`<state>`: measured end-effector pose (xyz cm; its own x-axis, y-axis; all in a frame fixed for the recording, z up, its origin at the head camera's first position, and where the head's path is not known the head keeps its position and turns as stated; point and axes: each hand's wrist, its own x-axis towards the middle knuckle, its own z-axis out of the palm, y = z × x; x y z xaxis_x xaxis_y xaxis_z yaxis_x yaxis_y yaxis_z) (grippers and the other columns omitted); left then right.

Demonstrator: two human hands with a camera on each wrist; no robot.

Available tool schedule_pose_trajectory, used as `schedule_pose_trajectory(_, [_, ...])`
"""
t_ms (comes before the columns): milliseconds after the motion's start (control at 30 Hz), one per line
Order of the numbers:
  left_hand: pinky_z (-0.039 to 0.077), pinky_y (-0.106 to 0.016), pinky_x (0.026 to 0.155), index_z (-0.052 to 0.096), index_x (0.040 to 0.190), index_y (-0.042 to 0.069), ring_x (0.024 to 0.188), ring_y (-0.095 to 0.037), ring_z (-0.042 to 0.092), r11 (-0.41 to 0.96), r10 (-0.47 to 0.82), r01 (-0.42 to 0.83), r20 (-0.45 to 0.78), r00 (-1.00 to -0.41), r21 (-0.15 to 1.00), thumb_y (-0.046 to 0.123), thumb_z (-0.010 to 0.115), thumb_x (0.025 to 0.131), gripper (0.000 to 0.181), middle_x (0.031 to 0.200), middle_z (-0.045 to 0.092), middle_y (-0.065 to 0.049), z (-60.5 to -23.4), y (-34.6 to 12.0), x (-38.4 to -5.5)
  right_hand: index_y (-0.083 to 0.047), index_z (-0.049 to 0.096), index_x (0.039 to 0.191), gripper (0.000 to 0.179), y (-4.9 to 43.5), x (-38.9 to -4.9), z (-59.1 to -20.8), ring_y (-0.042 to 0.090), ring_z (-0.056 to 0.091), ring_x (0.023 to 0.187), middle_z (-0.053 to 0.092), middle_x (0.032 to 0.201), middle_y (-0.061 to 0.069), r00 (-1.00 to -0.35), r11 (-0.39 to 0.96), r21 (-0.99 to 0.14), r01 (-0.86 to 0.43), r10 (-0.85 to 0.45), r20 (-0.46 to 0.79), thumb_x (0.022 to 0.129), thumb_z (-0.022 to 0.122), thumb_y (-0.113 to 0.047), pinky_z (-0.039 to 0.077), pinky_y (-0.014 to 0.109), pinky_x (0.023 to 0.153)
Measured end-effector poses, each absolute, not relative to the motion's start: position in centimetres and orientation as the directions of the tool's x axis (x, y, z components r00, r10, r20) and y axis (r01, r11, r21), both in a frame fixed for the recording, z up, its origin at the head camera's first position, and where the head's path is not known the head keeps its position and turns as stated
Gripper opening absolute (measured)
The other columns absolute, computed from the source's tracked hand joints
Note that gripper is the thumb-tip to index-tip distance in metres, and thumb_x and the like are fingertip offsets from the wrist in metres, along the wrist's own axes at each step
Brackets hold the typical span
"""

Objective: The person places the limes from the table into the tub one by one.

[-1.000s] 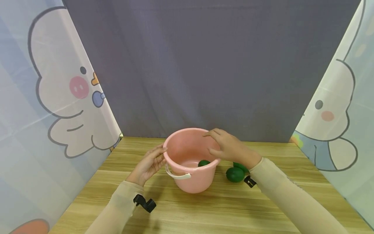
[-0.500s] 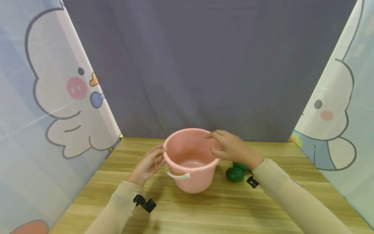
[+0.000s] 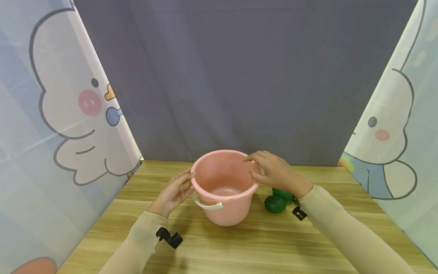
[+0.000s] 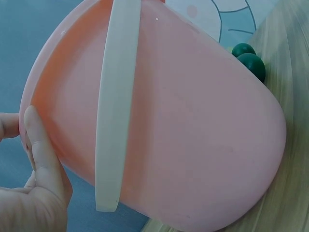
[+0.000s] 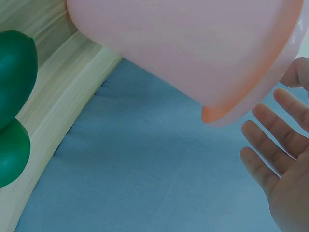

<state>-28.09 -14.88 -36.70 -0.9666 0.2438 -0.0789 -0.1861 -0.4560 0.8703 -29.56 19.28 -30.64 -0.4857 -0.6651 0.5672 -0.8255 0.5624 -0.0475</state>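
A pink plastic bucket (image 3: 227, 213) with a white handle (image 3: 210, 206) stands on the wooden table. My left hand (image 3: 174, 192) holds its rim at the left, thumb and fingers on either side of the wall, as the left wrist view shows. Over the right rim is my right hand (image 3: 275, 171), fingers spread and relaxed, holding nothing. The right wrist view shows those fingers (image 5: 270, 145) just beyond the bucket's lip. The bucket's floor near the front wall is hidden.
Right of the bucket lie two smooth, dark green oval fruits, one nearer (image 3: 275, 204) and one (image 3: 282, 194) partly behind it. A grey curtain (image 3: 219, 76) hangs behind the wooden table (image 3: 219, 251), with cartoon-printed cloths at both sides.
The green oval thing seen inside the bucket a second ago has gone from view behind the front wall. My right hand has shifted slightly right; my left stays at the rim.
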Motion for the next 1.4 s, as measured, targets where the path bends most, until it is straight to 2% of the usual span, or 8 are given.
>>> schedule_pose_trajectory(300, [0.056,-0.011,0.065,0.038,0.141,0.004,0.077,-0.006,0.063,-0.471,0.247,-0.183,-0.070,-0.966,0.863,0.006,0.053,0.102,0.042,0.109,0.058,-0.006,-36.5,-14.8,-28.1,-0.007,0.067,0.119,0.029,19.8,-29.7,-30.8,0.022,0.062,0.094,0.068,0.109,0.008,-0.447,0.546,-0.022,-0.838,-0.662,0.601,0.091,0.067,-0.014,0.057,0.036,0.070])
schedule_pose_trajectory(467, [0.057,-0.011,0.064,0.038,0.144,0.002,0.076,-0.006,0.064,-0.474,0.256,-0.181,-0.062,-0.965,0.861,0.005,0.053,0.102,0.045,0.107,0.060,-0.006,-36.6,-14.8,-28.1,-0.008,0.067,0.118,0.028,20.0,-29.5,-30.8,0.022,0.063,0.099,0.068,0.110,0.007,-0.437,0.548,-0.010,-0.836,-0.656,0.615,0.091,0.067,-0.015,0.059,0.039,0.075])
schedule_pose_trajectory(767, [0.056,-0.011,0.064,0.035,0.150,0.002,0.077,-0.007,0.063,-0.460,0.263,-0.182,-0.063,-0.963,0.869,0.006,0.054,0.102,0.052,0.117,0.056,-0.010,-36.7,-15.0,-28.1,-0.009,0.068,0.117,0.030,20.8,-29.5,-31.0,0.025,0.063,0.108,0.067,0.113,0.003,-0.457,0.570,-0.019,-0.821,-0.638,0.619,0.089,0.074,-0.014,0.059,0.046,0.085])
schedule_pose_trajectory(1400, [0.056,-0.011,0.064,0.034,0.147,0.003,0.077,-0.006,0.063,-0.472,0.253,-0.180,-0.062,-0.965,0.863,0.007,0.055,0.101,0.051,0.112,0.058,-0.007,-36.9,-14.8,-28.3,-0.006,0.067,0.117,0.033,22.3,-29.4,-31.7,0.025,0.063,0.106,0.067,0.113,0.005,-0.473,0.590,-0.029,-0.807,-0.615,0.631,0.087,0.077,-0.016,0.060,0.046,0.082])
